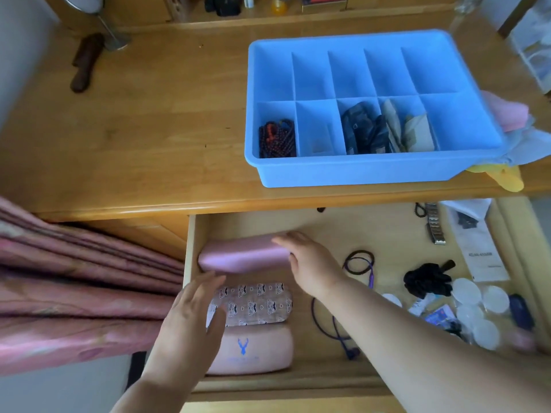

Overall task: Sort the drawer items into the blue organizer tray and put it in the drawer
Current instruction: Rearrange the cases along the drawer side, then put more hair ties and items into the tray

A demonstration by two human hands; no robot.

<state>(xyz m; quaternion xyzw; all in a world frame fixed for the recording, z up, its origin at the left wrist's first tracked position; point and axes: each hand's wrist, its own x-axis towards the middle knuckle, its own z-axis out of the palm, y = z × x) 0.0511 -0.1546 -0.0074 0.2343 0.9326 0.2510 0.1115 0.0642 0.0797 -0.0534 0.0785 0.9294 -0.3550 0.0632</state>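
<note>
Stage: sorting partly done | Grip: your right hand (310,263) rests with straight fingers on the right end of the pink case (243,254); your left hand (190,320) hovers relaxed, empty | Case: drawer (298,386) left edge, long axis left-right, right hand nearer | Blue organizer tray (357,172): desktop, right front edge.

Home bedroom, wooden dressing table (134,120), pink curtain (74,281)
</note>
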